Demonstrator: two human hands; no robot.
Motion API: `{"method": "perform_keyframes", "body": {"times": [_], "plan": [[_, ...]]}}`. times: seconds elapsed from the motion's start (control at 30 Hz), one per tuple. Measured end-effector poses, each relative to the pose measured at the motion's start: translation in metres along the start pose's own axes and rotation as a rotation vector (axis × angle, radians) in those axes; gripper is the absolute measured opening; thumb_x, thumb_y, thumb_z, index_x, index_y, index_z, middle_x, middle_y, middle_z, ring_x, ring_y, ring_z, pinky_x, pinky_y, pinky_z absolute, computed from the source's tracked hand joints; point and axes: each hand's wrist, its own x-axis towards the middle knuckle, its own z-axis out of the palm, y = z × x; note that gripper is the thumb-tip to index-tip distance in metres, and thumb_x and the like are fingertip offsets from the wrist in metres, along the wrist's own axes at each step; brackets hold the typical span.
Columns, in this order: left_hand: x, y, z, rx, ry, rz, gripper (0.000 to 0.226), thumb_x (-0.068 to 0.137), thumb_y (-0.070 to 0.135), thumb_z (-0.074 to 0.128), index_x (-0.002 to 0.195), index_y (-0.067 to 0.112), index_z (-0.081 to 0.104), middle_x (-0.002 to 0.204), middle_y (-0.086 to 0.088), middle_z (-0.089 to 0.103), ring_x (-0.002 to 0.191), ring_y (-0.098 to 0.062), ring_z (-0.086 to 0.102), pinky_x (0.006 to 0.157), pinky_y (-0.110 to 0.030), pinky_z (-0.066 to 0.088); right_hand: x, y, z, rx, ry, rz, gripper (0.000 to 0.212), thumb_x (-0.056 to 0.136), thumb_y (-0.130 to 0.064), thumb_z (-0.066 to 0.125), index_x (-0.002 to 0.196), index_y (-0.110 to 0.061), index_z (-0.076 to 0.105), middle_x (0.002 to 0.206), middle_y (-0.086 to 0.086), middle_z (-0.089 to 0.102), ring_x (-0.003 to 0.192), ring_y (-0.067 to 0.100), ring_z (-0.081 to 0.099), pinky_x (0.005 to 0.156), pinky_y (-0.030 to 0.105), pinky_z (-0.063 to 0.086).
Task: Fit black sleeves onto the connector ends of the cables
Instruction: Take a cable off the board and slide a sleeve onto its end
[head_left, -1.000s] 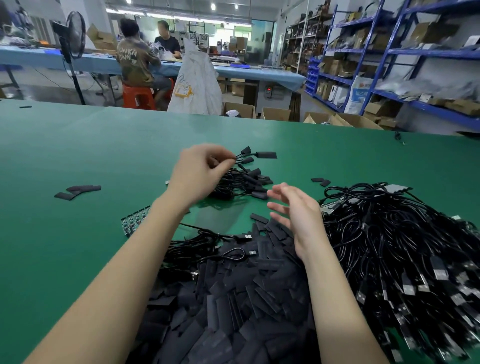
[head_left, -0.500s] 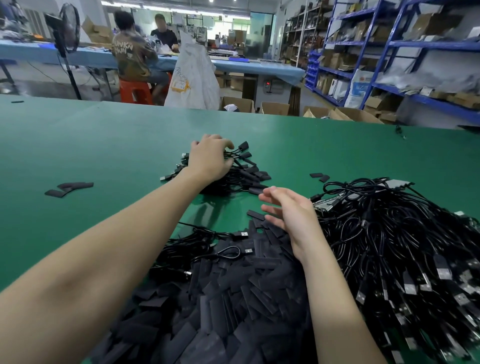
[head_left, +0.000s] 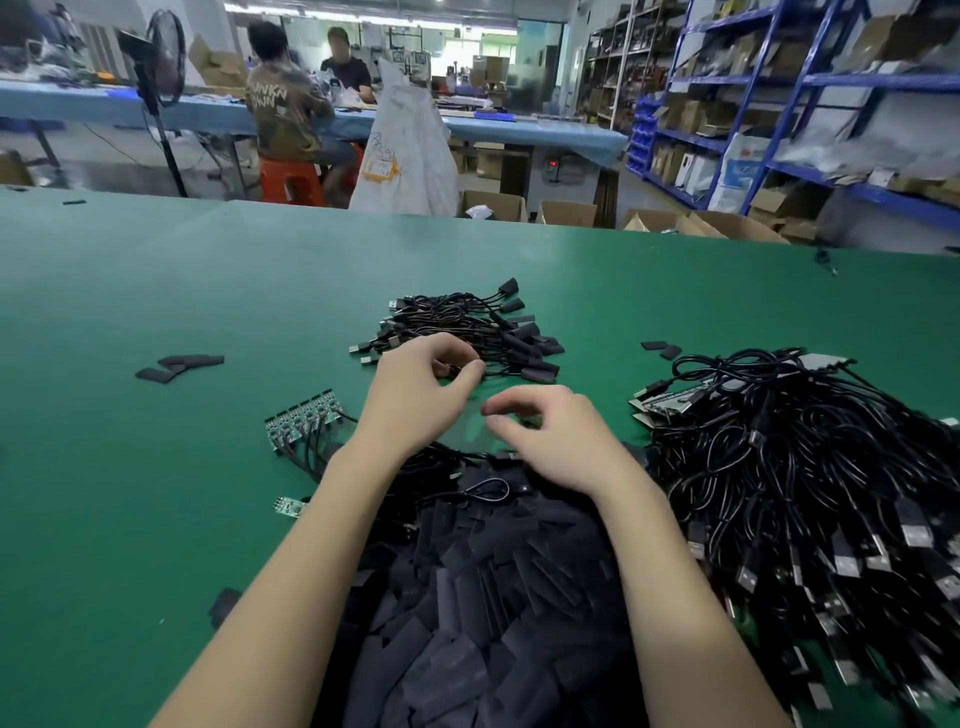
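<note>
Above sleeve pile (head_left: 483, 613), curled hands (head_left: 483, 410)

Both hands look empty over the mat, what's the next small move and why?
Probably the right hand dips to the sleeve pile below it to pinch one sleeve. Both it and the left hand seem empty, and the unsleeved cables wait alongside.

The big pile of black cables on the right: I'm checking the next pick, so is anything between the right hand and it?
Nothing visible blocks it. The right hand hovers over bare green table, and the big tangled pile of black cables lies just to its right, with only open mat and the edge of the flat black sleeves heap between.
</note>
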Motion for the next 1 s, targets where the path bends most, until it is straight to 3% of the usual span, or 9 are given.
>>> {"method": "perform_keyframes", "body": {"times": [0.13, 0.23, 0.37, 0.5, 0.67, 0.77, 0.87, 0.93, 1.0], "plan": [[0.004, 0.003, -0.003, -0.037, 0.017, -0.024, 0.006, 0.09, 0.023, 0.07, 0.086, 0.027, 0.074, 0.079, 0.017, 0.071, 0.076, 0.0, 0.066, 0.07, -0.005, 0.043, 0.0, -0.018, 0.028, -0.205, -0.157, -0.018, 0.032, 0.095, -0.039, 0.061, 0.126, -0.035, 0.067, 0.127, -0.008, 0.068, 0.122, 0.017, 0.058, 0.104, 0.04, 0.049], [0.002, 0.0, -0.008, -0.046, 0.034, -0.038, 0.006, 0.09, 0.024, 0.07, 0.086, 0.025, 0.074, 0.078, 0.018, 0.071, 0.075, 0.003, 0.064, 0.066, -0.001, 0.04, -0.001, -0.02, 0.035, -0.214, -0.139, -0.033, 0.029, 0.093, -0.035, 0.067, 0.121, -0.032, 0.068, 0.103, -0.013, 0.071, 0.106, 0.014, 0.062, 0.095, 0.038, 0.053], [0.004, -0.002, -0.018, -0.036, 0.088, -0.072, 0.005, 0.091, 0.028, 0.07, 0.088, 0.026, 0.074, 0.08, 0.019, 0.071, 0.076, 0.005, 0.063, 0.064, -0.001, 0.038, -0.001, -0.018, 0.023, -0.097, -0.118, -0.05, 0.02, 0.087, -0.029, 0.075, 0.106, -0.033, 0.074, 0.085, -0.017, 0.068, 0.073, -0.004, 0.057, 0.077, 0.019, 0.048], [0.007, -0.008, -0.029, 0.025, 0.235, -0.08, 0.013, 0.093, 0.034, 0.067, 0.099, 0.024, 0.072, 0.102, 0.009, 0.072, 0.099, -0.011, 0.062, 0.084, -0.021, 0.042, -0.002, -0.013, -0.004, 0.144, -0.024, -0.026, 0.022, 0.082, -0.014, 0.077, 0.089, -0.034, 0.07, 0.085, -0.014, 0.065, 0.055, -0.003, 0.048, 0.065, 0.013, 0.043], [0.009, -0.024, -0.032, 0.009, 0.272, -0.317, 0.044, 0.093, 0.05, 0.064, 0.124, 0.019, 0.058, 0.128, -0.005, 0.06, 0.123, -0.024, 0.052, 0.105, -0.038, 0.041, -0.008, -0.005, -0.034, 0.494, 0.005, 0.028, 0.026, 0.083, 0.002, 0.073, 0.087, -0.023, 0.068, 0.08, -0.016, 0.061, 0.07, 0.009, 0.057, 0.073, 0.019, 0.049], [0.009, -0.028, -0.03, -0.267, 0.086, -0.543, 0.052, 0.093, 0.057, 0.061, 0.129, 0.021, 0.052, 0.129, -0.004, 0.061, 0.116, -0.022, 0.06, 0.099, -0.037, 0.044, -0.014, 0.003, -0.042, 0.547, -0.074, -0.018, 0.022, 0.078, -0.001, 0.075, 0.086, -0.019, 0.065, 0.075, -0.02, 0.059, 0.069, 0.009, 0.058, 0.075, 0.016, 0.051], [0.008, -0.032, -0.027, -0.364, -0.06, -0.589, 0.048, 0.091, 0.054, 0.066, 0.125, 0.02, 0.06, 0.119, -0.001, 0.068, 0.111, -0.015, 0.061, 0.088, -0.029, 0.043, -0.019, 0.008, -0.049, 0.458, -0.196, -0.059, 0.02, 0.069, -0.013, 0.075, 0.085, -0.019, 0.064, 0.073, -0.019, 0.058, 0.066, 0.006, 0.054, 0.071, 0.01, 0.046], [0.008, -0.032, -0.026, -0.384, -0.035, -0.568, 0.042, 0.088, 0.048, 0.073, 0.118, 0.02, 0.066, 0.116, -0.001, 0.069, 0.102, -0.01, 0.062, 0.079, -0.025, 0.045, -0.021, 0.011, -0.055, 0.419, -0.3, -0.059, 0.021, 0.072, -0.015, 0.08, 0.089, -0.021, 0.067, 0.077, -0.018, 0.061, 0.071, 0.003, 0.056, 0.074, 0.013, 0.045], [0.008, -0.032, -0.026, -0.437, 0.004, -0.571, 0.042, 0.085, 0.041, 0.079, 0.116, 0.015, 0.068, 0.117, -0.005, 0.07, 0.105, -0.016, 0.065, 0.087, -0.033, 0.055, -0.024, 0.012, -0.059, 0.452, -0.426, -0.044, 0.025, 0.074, -0.026, 0.083, 0.096, -0.022, 0.072, 0.087, -0.009, 0.069, 0.082, 0.006, 0.063, 0.081, 0.017, 0.049]]}}
